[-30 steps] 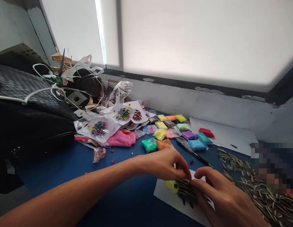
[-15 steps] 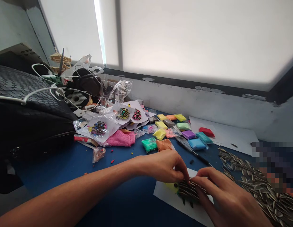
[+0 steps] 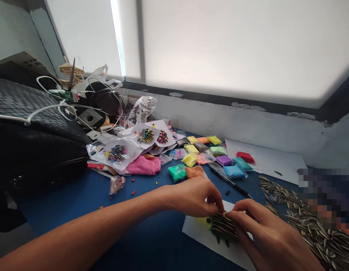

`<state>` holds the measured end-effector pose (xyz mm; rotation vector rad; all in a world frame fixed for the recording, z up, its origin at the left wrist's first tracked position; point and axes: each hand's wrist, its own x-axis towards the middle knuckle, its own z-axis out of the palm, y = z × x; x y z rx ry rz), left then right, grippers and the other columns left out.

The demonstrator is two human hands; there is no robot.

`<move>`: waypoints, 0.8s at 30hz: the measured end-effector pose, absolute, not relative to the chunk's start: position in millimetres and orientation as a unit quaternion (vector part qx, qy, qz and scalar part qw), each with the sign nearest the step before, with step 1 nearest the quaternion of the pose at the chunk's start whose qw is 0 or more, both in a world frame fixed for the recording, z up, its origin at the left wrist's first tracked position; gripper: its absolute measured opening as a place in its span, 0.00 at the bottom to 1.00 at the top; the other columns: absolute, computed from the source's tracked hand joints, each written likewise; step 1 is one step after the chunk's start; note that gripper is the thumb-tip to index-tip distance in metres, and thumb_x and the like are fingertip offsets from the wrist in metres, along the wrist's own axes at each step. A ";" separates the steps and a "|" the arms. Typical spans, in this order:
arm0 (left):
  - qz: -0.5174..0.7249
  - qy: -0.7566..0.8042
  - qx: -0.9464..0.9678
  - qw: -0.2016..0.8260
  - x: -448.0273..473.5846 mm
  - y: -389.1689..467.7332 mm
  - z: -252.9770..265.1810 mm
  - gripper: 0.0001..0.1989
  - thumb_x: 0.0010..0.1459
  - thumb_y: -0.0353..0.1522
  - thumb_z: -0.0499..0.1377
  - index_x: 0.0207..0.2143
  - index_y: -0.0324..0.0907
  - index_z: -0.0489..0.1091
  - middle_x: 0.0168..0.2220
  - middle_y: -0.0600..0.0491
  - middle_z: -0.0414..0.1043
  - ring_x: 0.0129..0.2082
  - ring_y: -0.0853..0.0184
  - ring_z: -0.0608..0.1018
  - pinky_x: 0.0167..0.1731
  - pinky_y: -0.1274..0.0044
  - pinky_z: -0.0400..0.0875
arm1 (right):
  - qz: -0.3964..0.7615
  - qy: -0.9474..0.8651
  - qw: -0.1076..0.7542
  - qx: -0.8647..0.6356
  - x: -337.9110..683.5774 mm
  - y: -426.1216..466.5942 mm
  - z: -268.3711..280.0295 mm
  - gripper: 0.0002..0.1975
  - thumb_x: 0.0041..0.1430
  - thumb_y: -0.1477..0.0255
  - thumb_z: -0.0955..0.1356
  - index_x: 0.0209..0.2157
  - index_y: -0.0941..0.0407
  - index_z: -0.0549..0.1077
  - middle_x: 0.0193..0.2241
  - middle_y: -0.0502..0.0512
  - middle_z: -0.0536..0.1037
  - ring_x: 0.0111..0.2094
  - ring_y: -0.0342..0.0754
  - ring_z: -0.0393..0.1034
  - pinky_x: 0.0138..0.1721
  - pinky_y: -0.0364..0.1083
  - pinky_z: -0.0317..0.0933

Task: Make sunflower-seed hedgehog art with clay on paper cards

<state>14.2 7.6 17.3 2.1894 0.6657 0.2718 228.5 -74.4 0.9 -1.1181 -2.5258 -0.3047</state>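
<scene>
A hedgehog figure of yellow and green clay [image 3: 202, 222] lies on a sheet of white paper [image 3: 193, 232]. Dark striped sunflower seeds [image 3: 222, 224] cover its back, a black dot marks the eye, and two dark feet stick out below. Above the upper edge of the seeds, my left hand [image 3: 195, 195] has thumb and forefinger pinched together; whatever is between them is too small to make out. My right hand [image 3: 266, 231] curls round the figure's right end, fingertips close to the left ones and thumb along its side. It hides that end.
A pile of sunflower seeds [image 3: 312, 226] spreads at the right. Behind my hands lie coloured clay packets [image 3: 223, 161], a black pen [image 3: 233, 185] and another white sheet [image 3: 278, 162]. Finished seed figures [image 3: 116, 153], a pink cloth [image 3: 144, 166] and a black bag [image 3: 41, 150] are leftward.
The fingertips of my left hand have shifted very slightly up and left over the seeds. My right hand stays at the figure's right end.
</scene>
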 end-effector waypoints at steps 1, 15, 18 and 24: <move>0.107 0.265 0.869 0.404 14.1 7.6 17.5 0.13 0.57 0.24 0.56 0.41 0.36 0.80 0.27 0.55 0.75 0.24 0.74 0.70 0.28 0.82 0.62 | -0.109 -0.895 0.181 -0.392 228.3 -74.2 1.0 0.10 0.65 0.78 0.62 0.43 0.53 0.70 0.37 0.54 0.74 0.30 0.44 0.74 0.28 0.42 0.67; 0.108 0.257 0.867 0.412 14.3 6.1 16.5 0.14 0.58 0.23 0.56 0.42 0.37 0.79 0.25 0.56 0.72 0.23 0.74 0.69 0.26 0.83 0.61 | -0.107 -0.892 0.190 -0.396 228.7 -75.9 0.6 0.10 0.65 0.78 0.62 0.42 0.53 0.72 0.35 0.53 0.75 0.29 0.43 0.74 0.27 0.41 0.66; 0.104 0.258 0.867 0.414 14.3 6.0 16.3 0.13 0.58 0.24 0.56 0.41 0.38 0.80 0.24 0.57 0.71 0.23 0.74 0.69 0.26 0.83 0.61 | -0.106 -0.897 0.177 -0.390 228.2 -76.8 0.7 0.10 0.65 0.77 0.61 0.41 0.53 0.73 0.34 0.53 0.74 0.28 0.43 0.73 0.27 0.41 0.65; 0.101 0.258 0.866 0.416 14.6 7.1 17.1 0.13 0.59 0.25 0.57 0.41 0.37 0.80 0.24 0.57 0.71 0.23 0.75 0.68 0.25 0.84 0.61 | -0.107 -0.901 0.162 -0.388 226.3 -76.1 0.8 0.09 0.64 0.79 0.62 0.40 0.53 0.72 0.33 0.53 0.73 0.28 0.43 0.72 0.26 0.41 0.64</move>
